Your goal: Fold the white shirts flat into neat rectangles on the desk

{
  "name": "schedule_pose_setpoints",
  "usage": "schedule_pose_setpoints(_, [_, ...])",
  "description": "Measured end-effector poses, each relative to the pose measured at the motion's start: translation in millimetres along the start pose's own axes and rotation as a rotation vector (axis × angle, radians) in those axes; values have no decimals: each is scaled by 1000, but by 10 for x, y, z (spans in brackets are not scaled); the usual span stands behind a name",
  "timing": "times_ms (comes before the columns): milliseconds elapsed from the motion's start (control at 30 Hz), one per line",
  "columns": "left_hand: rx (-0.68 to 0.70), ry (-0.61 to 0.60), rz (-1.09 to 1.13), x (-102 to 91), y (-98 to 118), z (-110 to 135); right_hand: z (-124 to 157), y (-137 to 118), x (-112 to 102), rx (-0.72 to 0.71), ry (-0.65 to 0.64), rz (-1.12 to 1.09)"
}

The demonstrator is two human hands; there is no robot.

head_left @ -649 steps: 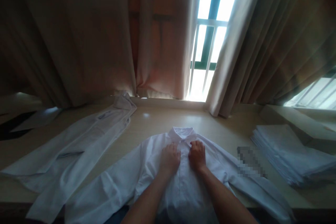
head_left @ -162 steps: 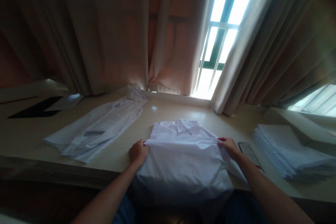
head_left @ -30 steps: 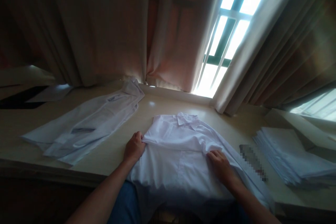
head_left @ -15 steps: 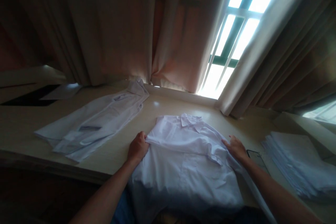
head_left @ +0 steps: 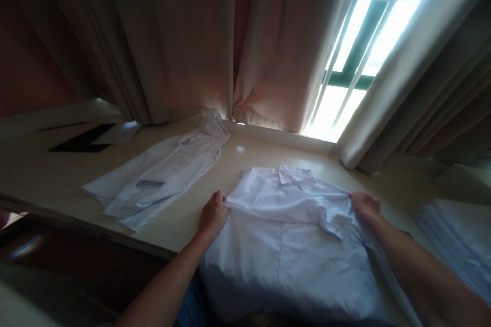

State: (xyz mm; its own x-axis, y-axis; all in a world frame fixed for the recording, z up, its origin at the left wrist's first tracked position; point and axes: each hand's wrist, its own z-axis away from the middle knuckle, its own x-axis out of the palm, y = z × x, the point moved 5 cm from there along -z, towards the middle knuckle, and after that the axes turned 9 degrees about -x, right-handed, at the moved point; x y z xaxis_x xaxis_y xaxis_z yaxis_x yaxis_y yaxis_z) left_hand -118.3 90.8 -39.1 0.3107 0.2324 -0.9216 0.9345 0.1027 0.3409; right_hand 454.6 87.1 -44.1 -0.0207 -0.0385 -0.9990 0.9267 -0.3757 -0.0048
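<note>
A white collared shirt (head_left: 291,250) lies in front of me, its collar at the far end and its lower part hanging over the table's near edge. My left hand (head_left: 214,213) pinches the shirt's left side, pulling the cloth taut. On the opposite side, my right hand (head_left: 365,205) is closed on the shirt near the shoulder, and a sleeve trails down below that wrist. A loose fold of cloth runs across the shirt between the two hands. The fingertips of both hands are partly hidden by the hands themselves.
Left of the shirt, a second white garment (head_left: 164,173) lies lengthwise on the pale table (head_left: 184,222). A stack of folded white cloth (head_left: 456,235) stands at the right. Farther left are a black flat item (head_left: 79,139) and a white sheet (head_left: 117,133). Curtains (head_left: 184,36) hang behind the table.
My right hand has closed its fingers on the shirt's right side, where they were more spread before. The cloth there is pulled tighter. The whole view has shifted, moving things rightward in the picture.
</note>
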Motion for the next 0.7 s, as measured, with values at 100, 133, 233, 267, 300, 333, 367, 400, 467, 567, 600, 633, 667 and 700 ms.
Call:
schedule_pose_setpoints(100, [-15,-12,7,-14,3,5,77,-90,-117,-29,25,-3])
schedule_pose_setpoints(133, [-15,-14,11,-13,1,5,119,-159,-181,-49,43,-3])
schedule_pose_setpoints(233, [12,1,29,0,-8,3,333,-556,-403,-159,155,-3])
schedule_pose_setpoints(267, [25,10,36,6,-10,3,446,-753,-469,-213,207,-4])
schedule_pose_setpoints(300, [35,19,44,10,-14,3,581,-975,-517,-278,253,-9])
schedule_pose_setpoints(333, [41,26,54,12,-19,2,737,-1208,-541,-352,284,-17])
schedule_pose_setpoints(367, [40,30,67,12,-26,1,907,-1432,-543,-416,307,-25])
schedule_pose_setpoints(400, [35,29,86,10,-35,-2,1089,-1644,-527,-495,327,-36])
schedule_pose_setpoints(467, [17,6,146,1,-61,-10,1452,-1959,-464,-628,391,-96])
schedule_pose_setpoints(567, [6,-71,272,-12,-112,-14,1812,-2090,-239,-640,359,-115])
schedule_pose_setpoints(600, [18,-105,315,-15,-127,-8,1879,-2079,-150,-642,328,-110])
schedule_pose_setpoints(633, [33,-142,352,-17,-141,2,1920,-2055,-62,-646,293,-104])
schedule_pose_setpoints(667, [47,-180,377,-16,-155,16,1938,-2025,17,-649,259,-99])
schedule_pose_setpoints(700, [53,-216,388,-15,-171,34,1939,-1994,84,-647,231,-97])
